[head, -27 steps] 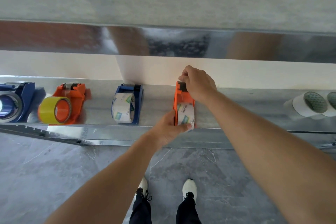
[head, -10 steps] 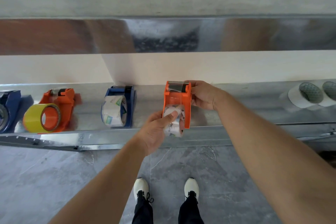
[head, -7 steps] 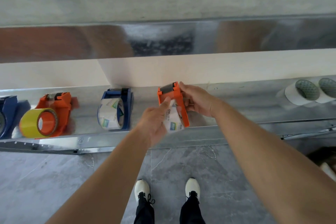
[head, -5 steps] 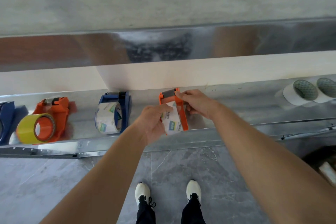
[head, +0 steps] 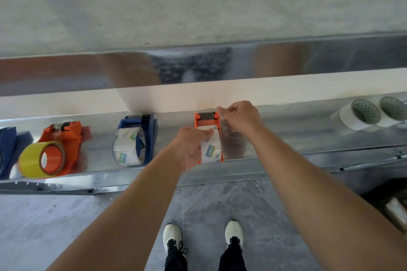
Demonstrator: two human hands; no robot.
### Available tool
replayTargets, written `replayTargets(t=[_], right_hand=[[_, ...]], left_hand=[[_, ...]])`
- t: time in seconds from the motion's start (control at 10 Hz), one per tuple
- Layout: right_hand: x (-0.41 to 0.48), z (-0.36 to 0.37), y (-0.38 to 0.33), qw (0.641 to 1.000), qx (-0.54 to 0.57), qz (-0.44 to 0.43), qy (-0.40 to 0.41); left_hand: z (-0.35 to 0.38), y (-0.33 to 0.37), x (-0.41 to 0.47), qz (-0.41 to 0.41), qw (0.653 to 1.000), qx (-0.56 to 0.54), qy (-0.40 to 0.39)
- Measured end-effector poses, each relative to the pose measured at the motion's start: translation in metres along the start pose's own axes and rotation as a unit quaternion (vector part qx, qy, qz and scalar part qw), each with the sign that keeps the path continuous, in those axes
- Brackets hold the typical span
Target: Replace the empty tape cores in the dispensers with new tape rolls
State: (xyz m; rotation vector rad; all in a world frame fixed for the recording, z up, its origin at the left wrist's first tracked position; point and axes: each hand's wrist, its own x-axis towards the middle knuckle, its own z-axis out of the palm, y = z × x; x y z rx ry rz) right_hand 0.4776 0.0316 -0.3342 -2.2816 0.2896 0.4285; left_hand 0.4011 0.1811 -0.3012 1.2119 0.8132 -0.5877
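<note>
An orange tape dispenser (head: 206,116) lies on the metal shelf (head: 290,136), roughly at its middle. A clear printed tape roll (head: 212,147) sits in the dispenser. My left hand (head: 189,146) grips that roll from the left, thumb across its top. My right hand (head: 240,116) is at the dispenser's far right corner, with curled fingertips pinching there. The dispenser's left side is hidden behind my left hand.
To the left stand a blue dispenser (head: 144,126) with a clear roll, an orange dispenser (head: 67,136) with a yellow roll (head: 33,160), and another blue one (head: 6,149). Two white rolls (head: 361,115) lie far right. A box (head: 395,209) sits on the floor.
The orange dispenser was lifted and tilted, then set flat on the shelf again. My right hand has moved from its side to its far right corner. My left hand stays on the roll.
</note>
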Motion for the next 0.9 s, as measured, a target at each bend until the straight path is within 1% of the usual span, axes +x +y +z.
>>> replayTargets(t=[0.1, 0.2, 0.3, 0.4, 0.5, 0.6, 0.7, 0.8, 0.9], right_hand=[[-0.008, 0.011, 0.004, 0.995, 0.082, 0.032, -0.037], [-0.021, 0.021, 0.010, 0.990, 0.131, 0.042, -0.035], [-0.035, 0.024, 0.013, 0.988, 0.145, 0.035, -0.041], [-0.045, 0.023, 0.015, 0.990, 0.136, 0.010, -0.029], [-0.056, 0.019, 0.014, 0.990, 0.137, 0.002, -0.013], [-0.065, 0.014, 0.012, 0.988, 0.153, -0.006, -0.010], [-0.075, 0.005, 0.006, 0.985, 0.170, -0.017, -0.014], [-0.081, -0.006, 0.003, 0.984, 0.174, -0.040, -0.008], [-0.086, -0.014, -0.002, 0.982, 0.183, -0.046, -0.001]], left_hand=[[0.001, -0.002, -0.001, 0.006, 1.000, -0.006, 0.003], [0.002, -0.004, -0.003, 0.012, 1.000, -0.013, 0.000], [0.005, -0.004, -0.006, 0.021, 0.999, -0.025, 0.001], [0.008, -0.006, -0.013, 0.019, 0.999, -0.026, 0.025], [0.009, -0.008, -0.018, 0.025, 0.998, -0.001, 0.066], [0.009, -0.008, -0.025, 0.046, 0.991, 0.064, 0.110], [0.008, -0.002, -0.039, 0.073, 0.982, 0.096, 0.143], [0.008, 0.006, -0.053, 0.122, 0.971, 0.133, 0.158], [0.014, 0.012, -0.070, 0.143, 0.975, 0.081, 0.152]])
